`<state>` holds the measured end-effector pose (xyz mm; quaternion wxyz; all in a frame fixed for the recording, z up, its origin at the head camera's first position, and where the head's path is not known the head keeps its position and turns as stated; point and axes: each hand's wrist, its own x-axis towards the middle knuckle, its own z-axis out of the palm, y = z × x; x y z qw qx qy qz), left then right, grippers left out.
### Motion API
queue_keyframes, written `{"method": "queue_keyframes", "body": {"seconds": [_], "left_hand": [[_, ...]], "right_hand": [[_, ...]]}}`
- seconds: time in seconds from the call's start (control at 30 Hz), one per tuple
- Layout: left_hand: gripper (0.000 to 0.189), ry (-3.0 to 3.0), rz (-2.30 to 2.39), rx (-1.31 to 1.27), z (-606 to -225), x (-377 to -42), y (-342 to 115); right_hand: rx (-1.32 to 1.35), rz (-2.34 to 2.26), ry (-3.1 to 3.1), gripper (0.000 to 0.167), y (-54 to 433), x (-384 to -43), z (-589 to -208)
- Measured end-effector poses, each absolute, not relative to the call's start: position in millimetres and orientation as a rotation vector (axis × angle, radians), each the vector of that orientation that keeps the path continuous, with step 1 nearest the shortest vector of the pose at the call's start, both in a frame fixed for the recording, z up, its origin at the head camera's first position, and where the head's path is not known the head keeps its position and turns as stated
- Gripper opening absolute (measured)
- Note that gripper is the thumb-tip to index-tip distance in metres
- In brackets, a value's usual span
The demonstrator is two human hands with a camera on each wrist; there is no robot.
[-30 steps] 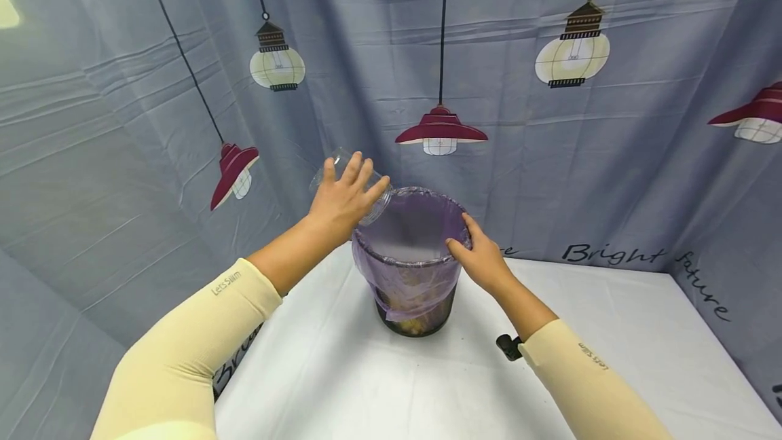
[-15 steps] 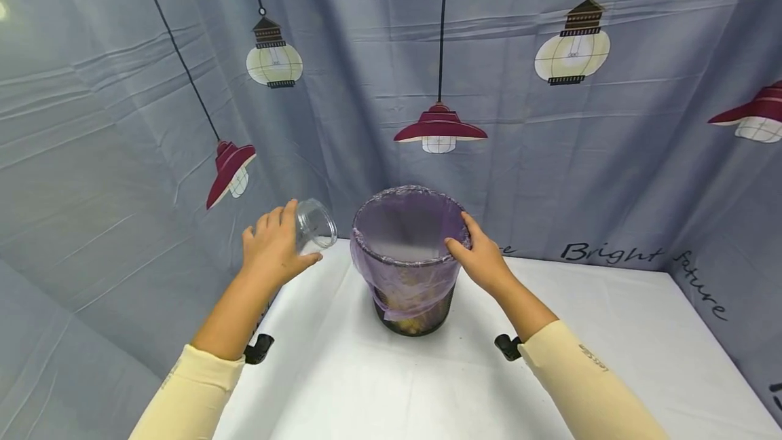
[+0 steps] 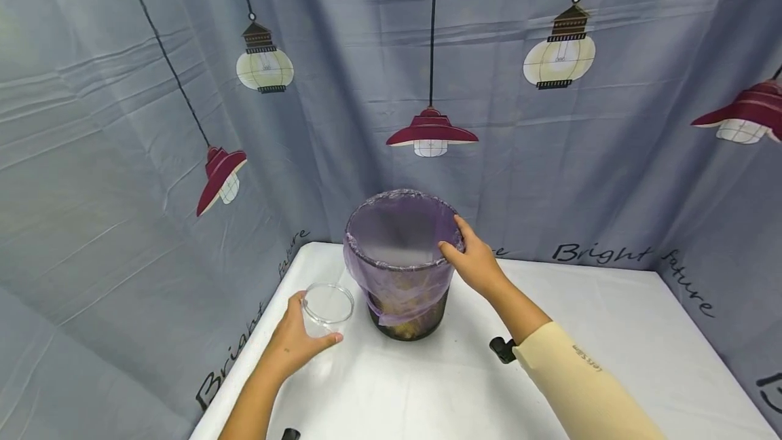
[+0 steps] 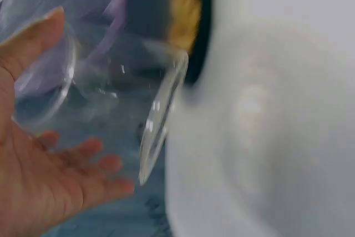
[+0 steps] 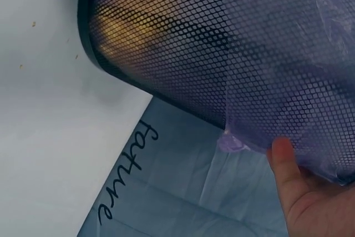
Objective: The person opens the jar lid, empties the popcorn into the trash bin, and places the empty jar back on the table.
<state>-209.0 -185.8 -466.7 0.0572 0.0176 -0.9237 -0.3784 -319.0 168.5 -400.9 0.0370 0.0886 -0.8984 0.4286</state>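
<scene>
A clear round jar (image 3: 328,304) stands upright in my left hand (image 3: 292,345), its open mouth upward, left of the bin. Thumb and fingers curve around its sides, and in the left wrist view the base of the see-through jar (image 4: 158,120) is close over the table. My right hand (image 3: 475,260) grips the right rim of a black mesh wastebasket (image 3: 421,326), thumb inside and fingers outside. A thin purple bin liner (image 3: 400,287) is folded over that rim. Through the mesh, yellow-brown contents (image 5: 125,31) show low in the wastebasket.
The wastebasket stands on a white-covered table (image 3: 391,392) near its back edge. A grey-blue curtain (image 3: 513,175) with printed lamps surrounds the back and sides. Small crumbs (image 5: 33,24) lie on the table by the wastebasket's base.
My left hand has swung the jar from tilted over the wastebasket's left rim out to the left, then down toward the table, turning it upright. The right hand keeps its grip on the rim.
</scene>
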Motion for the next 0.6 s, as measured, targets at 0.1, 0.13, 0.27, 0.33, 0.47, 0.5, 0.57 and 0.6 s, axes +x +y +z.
{"method": "queue_keyframes", "body": {"seconds": [0.1, 0.13, 0.27, 0.33, 0.47, 0.5, 0.57, 0.6], "left_hand": [[0.122, -2.832, -1.291, -0.018, -488, -197, -168], [0.121, -2.848, -1.35, -0.063, -496, -193, -160], [0.114, -2.855, -1.564, -0.318, -520, -182, -132], [0.111, -2.833, -1.643, -0.435, -529, -179, -119], [0.108, -2.847, -1.722, -0.559, -539, -175, -98], [0.107, -2.859, -1.732, -0.58, -541, -173, -93], [0.107, -2.884, -1.738, -0.603, -545, -171, -83], [0.108, -2.889, -1.75, -0.62, -546, -170, -78]], "right_hand": [[0.268, 1.302, -2.761, 0.08, 169, -318, -400], [0.265, 1.302, -2.763, 0.079, 169, -318, -400], [0.272, 1.294, -2.757, 0.079, 168, -318, -401], [0.263, 1.303, -2.751, 0.079, 168, -318, -401], [0.255, 1.303, -2.754, 0.079, 168, -318, -400], [0.253, 1.302, -2.753, 0.079, 168, -318, -400], [0.252, 1.304, -2.756, 0.08, 168, -317, -399], [0.249, 1.31, -2.755, 0.08, 168, -316, -399]]}}
